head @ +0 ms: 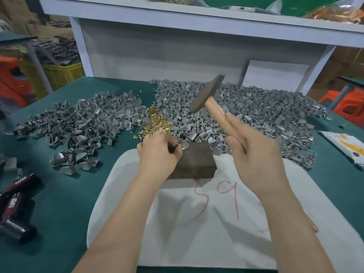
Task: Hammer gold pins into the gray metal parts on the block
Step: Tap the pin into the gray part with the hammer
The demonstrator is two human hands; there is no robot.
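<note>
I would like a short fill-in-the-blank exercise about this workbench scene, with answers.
The right hand holds a hammer with a ____ handle.
The left hand steadies a gray part on the dark ____.
On the white cloth, red digits read 5 and ____.
Answers: wooden; block; 9.

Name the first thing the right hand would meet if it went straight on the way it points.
Probably the big heap of gray metal parts beyond the block. The right hand, gripping the hammer, points forward and left; its height is unclear, so it might pass over.
</note>
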